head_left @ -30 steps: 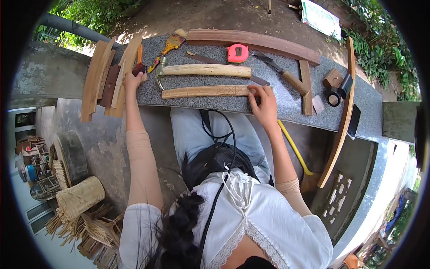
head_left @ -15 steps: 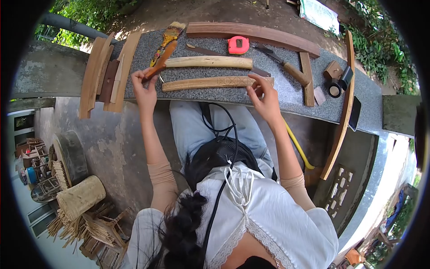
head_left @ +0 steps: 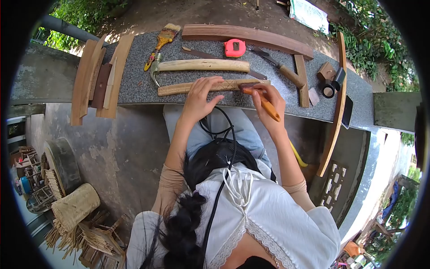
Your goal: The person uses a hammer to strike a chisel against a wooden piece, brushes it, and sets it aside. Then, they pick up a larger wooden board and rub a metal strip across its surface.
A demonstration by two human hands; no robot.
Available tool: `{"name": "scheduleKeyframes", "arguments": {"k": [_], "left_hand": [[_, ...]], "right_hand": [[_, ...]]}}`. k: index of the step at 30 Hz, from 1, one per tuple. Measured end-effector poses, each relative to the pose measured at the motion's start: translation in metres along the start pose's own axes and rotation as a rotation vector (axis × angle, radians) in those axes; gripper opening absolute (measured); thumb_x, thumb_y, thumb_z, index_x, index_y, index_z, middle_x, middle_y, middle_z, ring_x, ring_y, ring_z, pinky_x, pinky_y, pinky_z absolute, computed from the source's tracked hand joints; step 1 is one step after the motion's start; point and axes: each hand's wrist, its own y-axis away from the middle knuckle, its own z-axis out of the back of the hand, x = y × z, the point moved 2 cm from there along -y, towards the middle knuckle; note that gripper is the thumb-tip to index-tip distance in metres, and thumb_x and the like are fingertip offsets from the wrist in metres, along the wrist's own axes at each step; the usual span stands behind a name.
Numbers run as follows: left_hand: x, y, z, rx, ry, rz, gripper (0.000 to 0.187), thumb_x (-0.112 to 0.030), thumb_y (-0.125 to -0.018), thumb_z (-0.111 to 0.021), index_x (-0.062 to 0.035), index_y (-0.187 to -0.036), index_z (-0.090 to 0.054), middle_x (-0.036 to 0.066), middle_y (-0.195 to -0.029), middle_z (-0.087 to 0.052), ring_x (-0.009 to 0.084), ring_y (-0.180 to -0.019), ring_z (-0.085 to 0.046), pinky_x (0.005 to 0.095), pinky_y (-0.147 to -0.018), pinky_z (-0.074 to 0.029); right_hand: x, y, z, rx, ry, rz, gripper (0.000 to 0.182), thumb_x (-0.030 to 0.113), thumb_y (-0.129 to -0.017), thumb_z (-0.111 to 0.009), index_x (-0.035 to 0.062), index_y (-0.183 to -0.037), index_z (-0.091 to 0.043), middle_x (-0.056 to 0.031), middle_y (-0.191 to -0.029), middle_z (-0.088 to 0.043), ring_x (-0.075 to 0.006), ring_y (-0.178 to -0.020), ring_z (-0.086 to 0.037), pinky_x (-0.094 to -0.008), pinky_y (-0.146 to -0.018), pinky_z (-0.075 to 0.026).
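Note:
A pale wooden strip with lines marked on it (head_left: 172, 89) lies along the near edge of the stone bench. My left hand (head_left: 200, 96) rests over its middle, fingers stretched out and thumb apart. In my right hand (head_left: 272, 105) is a brush with an orange wooden handle (head_left: 269, 109); its dark end touches the strip's right part, and the handle points down toward me. Just beyond the strip lies a claw hammer (head_left: 204, 65) with a pale wooden handle.
On the granite bench (head_left: 134, 85) are a yellow-handled paintbrush (head_left: 165, 39), a pink tape measure (head_left: 234, 48), a wooden-handled tool (head_left: 291, 75) and a long dark beam (head_left: 246, 37). Wooden slats (head_left: 85, 85) overhang at left. A long curved slat (head_left: 333, 121) juts over the right edge.
The brush has passed from my left hand to my right and now meets the strip. My left hand has moved right, from beside the hammer head onto the strip.

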Motion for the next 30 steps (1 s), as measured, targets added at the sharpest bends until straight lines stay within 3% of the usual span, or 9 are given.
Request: {"name": "scheduleKeyframes", "arguments": {"k": [2,7,10,13,14,17,18,25,30], "left_hand": [[-0.005,-0.002,-0.012,0.019,-0.177,-0.135,0.048,-0.011,-0.075,-0.073,-0.0100,-0.120,-0.058,0.008,-0.121,-0.061,0.0309,-0.113,-0.055,0.0407,-0.098,-0.041],[-0.021,-0.002,-0.035,-0.005,-0.116,-0.087,0.047,-0.012,-0.074,-0.072,-0.0101,-0.120,-0.059,0.007,-0.121,-0.061,0.0288,-0.112,-0.057,0.0410,-0.097,-0.044],[-0.023,0.000,-0.045,0.033,-0.079,-0.103,0.048,-0.011,-0.073,-0.072,-0.0101,-0.120,-0.061,0.007,-0.119,-0.063,0.0285,-0.109,-0.059,0.0404,-0.092,-0.049],[-0.015,-0.001,-0.045,0.025,-0.124,-0.082,0.048,-0.006,-0.071,-0.071,-0.0101,-0.118,-0.063,0.008,-0.115,-0.065,0.0293,-0.102,-0.064,0.0376,-0.085,-0.054],[-0.014,-0.001,-0.044,0.004,-0.123,-0.058,0.045,-0.005,-0.072,-0.069,-0.0100,-0.116,-0.063,0.008,-0.112,-0.066,0.0279,-0.102,-0.064,0.0376,-0.085,-0.054],[-0.003,0.007,-0.026,-0.047,-0.160,-0.056,0.040,-0.001,-0.074,-0.065,-0.0090,-0.114,-0.064,0.008,-0.110,-0.067,0.0263,-0.103,-0.064,0.0376,-0.085,-0.054],[0.002,0.015,-0.013,-0.077,-0.194,-0.075,0.039,0.001,-0.075,-0.064,-0.0081,-0.112,-0.065,0.009,-0.110,-0.068,0.0260,-0.105,-0.064,0.0376,-0.087,-0.053],[0.048,0.067,0.072,-0.284,-0.219,0.216,0.037,0.009,-0.073,-0.060,-0.0050,-0.107,-0.069,0.012,-0.109,-0.069,0.0274,-0.106,-0.065,0.0342,-0.091,-0.051],[0.012,0.026,-0.013,-0.120,-0.080,0.002,0.040,0.010,-0.072,-0.059,-0.0085,-0.106,-0.068,0.008,-0.108,-0.069,0.0273,-0.106,-0.064,0.0363,-0.092,-0.051]], "right_hand": [[-0.006,0.004,0.007,-0.147,0.115,0.084,0.014,0.013,-0.085,-0.068,0.0043,-0.096,-0.065,-0.0137,-0.096,-0.062,-0.0263,-0.076,-0.067,-0.0335,-0.066,-0.053],[-0.013,0.015,-0.017,-0.026,0.022,-0.099,0.031,0.017,-0.081,-0.075,0.0015,-0.101,-0.057,-0.0129,-0.098,-0.054,-0.0278,-0.083,-0.064,-0.0353,-0.066,-0.052],[-0.007,0.015,-0.034,0.133,0.102,0.075,0.066,0.031,-0.070,-0.084,-0.0002,-0.115,-0.047,-0.0193,-0.110,-0.047,-0.0307,-0.098,-0.055,-0.0393,-0.079,-0.049],[0.003,0.004,-0.024,0.116,0.037,0.253,0.068,0.029,-0.067,-0.086,0.0004,-0.117,-0.049,-0.0136,-0.106,-0.049,-0.0254,-0.093,-0.057,-0.0352,-0.079,-0.049],[-0.008,0.003,-0.023,0.143,0.098,0.239,0.075,0.037,-0.066,-0.084,0.0052,-0.125,-0.050,-0.0131,-0.113,-0.051,-0.0274,-0.102,-0.056,-0.0391,-0.088,-0.045],[-0.011,-0.007,-0.011,0.155,0.498,0.311,0.076,0.045,-0.068,-0.080,0.0127,-0.130,-0.050,-0.0110,-0.125,-0.051,-0.0280,-0.112,-0.053,-0.0438,-0.099,-0.037],[-0.025,-0.009,-0.012,0.185,0.491,0.231,0.064,0.045,-0.075,-0.074,0.0216,-0.130,-0.053,-0.0034,-0.133,-0.051,-0.0250,-0.120,-0.051,-0.0461,-0.109,-0.027],[-0.066,-0.002,-0.026,0.080,0.484,0.258,0.044,0.031,-0.082,-0.070,0.0215,-0.124,-0.060,-0.0018,-0.132,-0.056,-0.0231,-0.128,-0.046,-0.0437,-0.111,-0.027],[-0.064,-0.003,-0.027,0.047,0.516,0.272,0.039,0.026,-0.084,-0.068,0.0222,-0.122,-0.061,-0.0017,-0.131,-0.056,-0.0229,-0.127,-0.048,-0.0423,-0.111,-0.028]]}}
